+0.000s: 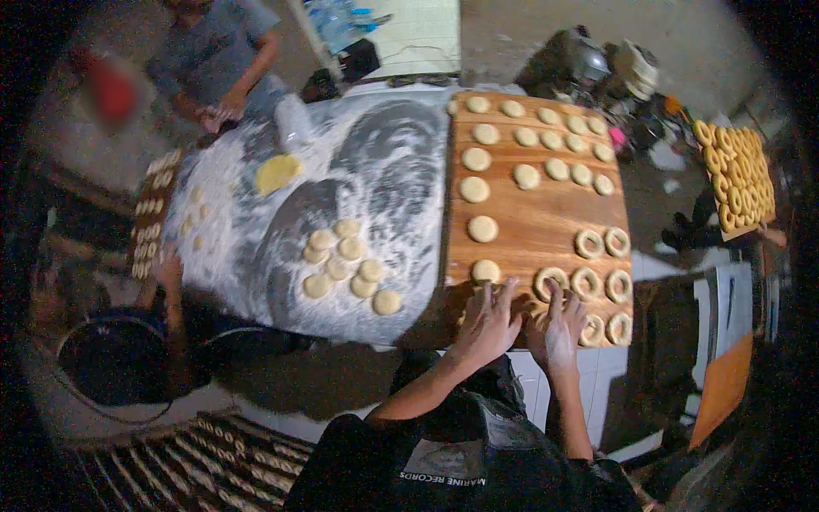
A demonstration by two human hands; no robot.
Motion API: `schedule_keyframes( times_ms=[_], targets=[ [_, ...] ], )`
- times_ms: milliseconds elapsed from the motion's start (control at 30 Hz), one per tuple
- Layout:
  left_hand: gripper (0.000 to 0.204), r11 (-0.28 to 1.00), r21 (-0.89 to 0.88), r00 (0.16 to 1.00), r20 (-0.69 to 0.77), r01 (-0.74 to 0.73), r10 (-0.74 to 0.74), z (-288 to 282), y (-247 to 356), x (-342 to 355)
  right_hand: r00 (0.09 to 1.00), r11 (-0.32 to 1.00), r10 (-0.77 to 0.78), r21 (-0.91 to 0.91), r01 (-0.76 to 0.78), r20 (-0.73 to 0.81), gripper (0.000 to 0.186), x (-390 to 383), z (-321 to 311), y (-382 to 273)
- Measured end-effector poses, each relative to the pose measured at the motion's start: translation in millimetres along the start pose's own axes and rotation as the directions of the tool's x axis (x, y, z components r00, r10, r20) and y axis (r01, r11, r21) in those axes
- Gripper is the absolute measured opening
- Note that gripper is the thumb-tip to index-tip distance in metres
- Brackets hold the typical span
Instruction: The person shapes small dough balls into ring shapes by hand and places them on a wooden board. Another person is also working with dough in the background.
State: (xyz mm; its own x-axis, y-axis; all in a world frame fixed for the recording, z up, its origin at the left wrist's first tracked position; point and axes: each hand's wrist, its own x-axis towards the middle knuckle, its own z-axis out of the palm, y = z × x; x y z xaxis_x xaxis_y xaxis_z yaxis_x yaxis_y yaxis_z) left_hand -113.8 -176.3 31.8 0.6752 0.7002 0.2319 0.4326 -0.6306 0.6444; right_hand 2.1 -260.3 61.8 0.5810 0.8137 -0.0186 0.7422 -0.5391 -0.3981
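My left hand [488, 324] rests low over the wooden board [546, 213], its fingers spread and reaching to the near edge of a pale dough disc [486, 271]. Beside it, my right hand [560, 333] has its fingers apart, with the fingertips touching the near side of a dough ring [550, 280]. What lies under the palms is hidden. Several flat dough discs [475, 189] stand in rows along the board's left and far parts. More dough rings [587, 282] sit at its near right.
Left of the board is a floured table [409, 256] with loose dough discs [350, 248] and a flattened yellow dough sheet [278, 173]. Co-workers stand at the far left and left. A tray of rings [735, 179] is at the right; a rack [205, 461] lies lower left.
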Motion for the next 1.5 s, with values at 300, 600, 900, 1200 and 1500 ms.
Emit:
schedule_keyframes(
  times_ms=[300,600,900,1200,1500],
  targets=[
    [0.029,0.836,-0.025,0.825,-0.147,0.549,-0.546,-115.2,-164.9,-108.1,0.659,0.724,-0.689,0.24,0.647,0.301,0.043,56.2,126.3,-189.3],
    [0.033,0.539,-0.781,0.844,-0.029,0.316,-0.536,-174.7,-181.9,-73.6,0.717,0.602,-0.47,0.781,-0.166,0.515,0.029,53.5,101.0,-225.8],
    [0.028,0.806,-0.547,0.958,-0.027,0.226,-0.287,-189.8,-203.8,-68.7,0.924,0.924,-0.382,-0.023,0.381,-0.013,0.073,41.2,102.8,-270.2],
    [0.032,0.579,-0.803,0.894,-0.354,-0.141,-0.274,-174.0,-189.8,-49.8,0.738,0.141,-0.592,0.944,-0.299,0.322,0.053,51.3,114.6,-245.0],
    [0.015,0.936,-0.353,0.873,-0.462,-0.02,-0.156,-153.7,-165.4,-14.4,0.917,0.277,-0.361,0.959,-0.068,0.169,0.049,49.9,62.0,-251.6]
  ],
)
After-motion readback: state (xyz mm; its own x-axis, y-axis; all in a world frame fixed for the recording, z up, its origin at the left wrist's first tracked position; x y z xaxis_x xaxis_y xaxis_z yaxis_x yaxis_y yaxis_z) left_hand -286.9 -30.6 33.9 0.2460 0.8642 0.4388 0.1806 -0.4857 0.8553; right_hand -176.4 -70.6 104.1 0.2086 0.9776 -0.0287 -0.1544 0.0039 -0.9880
